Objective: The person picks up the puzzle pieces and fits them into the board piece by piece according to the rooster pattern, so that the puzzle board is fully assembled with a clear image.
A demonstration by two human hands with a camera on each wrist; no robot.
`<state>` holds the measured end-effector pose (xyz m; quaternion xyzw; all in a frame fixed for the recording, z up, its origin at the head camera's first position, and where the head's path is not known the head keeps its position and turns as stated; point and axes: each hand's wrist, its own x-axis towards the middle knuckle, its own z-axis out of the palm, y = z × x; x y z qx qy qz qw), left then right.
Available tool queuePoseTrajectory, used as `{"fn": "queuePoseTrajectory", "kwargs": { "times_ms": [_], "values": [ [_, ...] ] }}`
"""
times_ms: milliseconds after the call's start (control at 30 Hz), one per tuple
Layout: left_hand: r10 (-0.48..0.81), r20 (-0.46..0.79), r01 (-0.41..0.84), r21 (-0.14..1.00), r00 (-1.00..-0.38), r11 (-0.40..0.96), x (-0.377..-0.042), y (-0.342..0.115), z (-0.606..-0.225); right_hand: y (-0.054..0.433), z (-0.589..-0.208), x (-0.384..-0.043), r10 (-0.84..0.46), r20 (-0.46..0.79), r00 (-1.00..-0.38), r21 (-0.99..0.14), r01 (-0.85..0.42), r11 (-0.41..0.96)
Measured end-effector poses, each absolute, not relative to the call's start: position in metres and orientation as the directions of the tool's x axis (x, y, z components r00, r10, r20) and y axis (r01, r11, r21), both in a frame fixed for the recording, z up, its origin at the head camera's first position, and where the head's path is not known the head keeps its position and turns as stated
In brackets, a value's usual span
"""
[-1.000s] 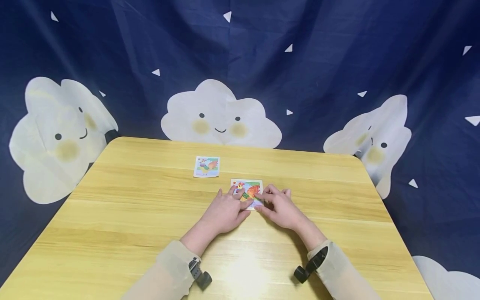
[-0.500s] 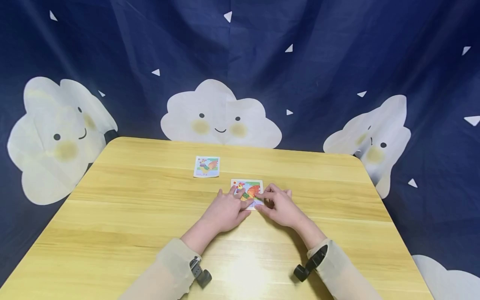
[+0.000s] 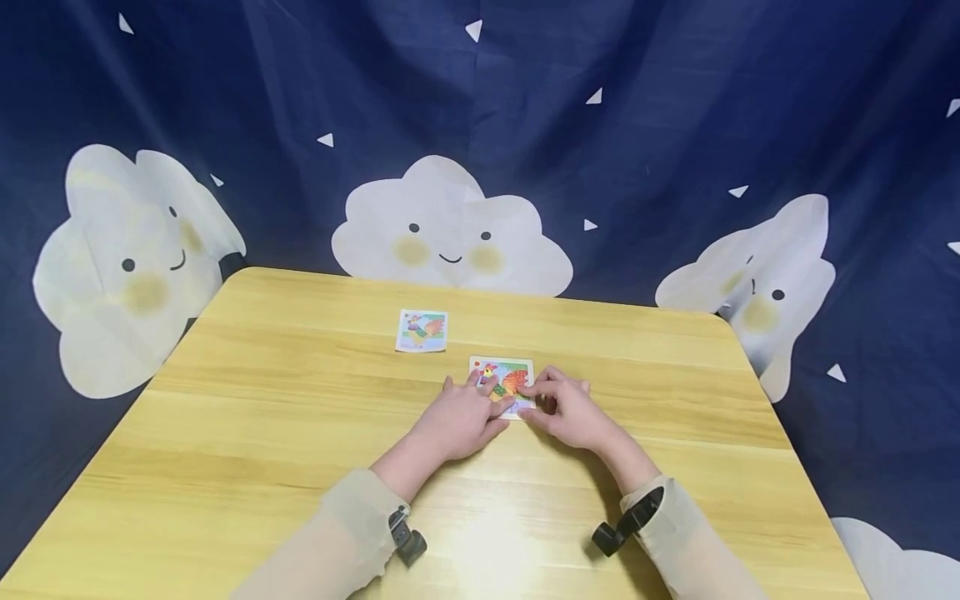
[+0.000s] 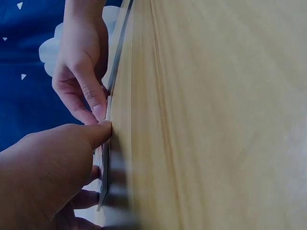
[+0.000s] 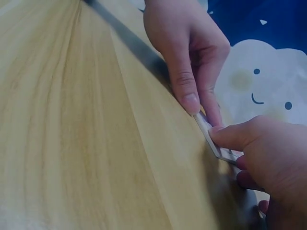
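Note:
A small square jigsaw puzzle point(image 3: 512, 367) with a rooster picture and a pale border lies flat on the table in the head view. My left hand point(image 3: 459, 417) rests on its left part with fingers spread over the picture, thumb at the near edge. At the right side, my right hand point(image 3: 573, 419) has bent fingers, and its thumb and fingertips grip the puzzle near the lower right corner. Both wrist views show the thin board edge point(image 5: 206, 135) between the two hands. The hands hide part of the picture, and piece seams are too small to tell.
A paper sheet point(image 3: 422, 332) with a matching rooster picture lies behind and left of the puzzle. The wooden table point(image 3: 262, 400) has rounded far corners. Beyond it hangs a dark blue curtain point(image 3: 525, 83) with clouds and triangles. Each wrist wears a black strap with a camera point(image 3: 408, 542).
The head view has shifted slightly, so the whole scene sits a little further right. Both hands keep almost the same place on the puzzle.

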<state>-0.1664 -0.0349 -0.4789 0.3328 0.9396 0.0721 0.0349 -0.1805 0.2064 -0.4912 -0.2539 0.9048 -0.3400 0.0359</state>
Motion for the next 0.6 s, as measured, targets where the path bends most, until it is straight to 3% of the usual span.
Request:
{"fn": "queuePoseTrajectory", "kwargs": {
  "times_ms": [333, 600],
  "values": [
    [0.644, -0.064, 0.634, 0.127, -0.762, 0.763, -0.1671, -0.0313, -0.4703, 0.2086, -0.4892, -0.1811, -0.502, 0.099, -0.859, -0.608, -0.452, 0.653],
    [0.634, -0.062, 0.615, 0.187, -0.771, 0.766, -0.1688, -0.0335, -0.4750, 0.2105, -0.4973, -0.1799, -0.501, 0.133, -0.855, -0.652, -0.457, 0.606]
  ]
}}
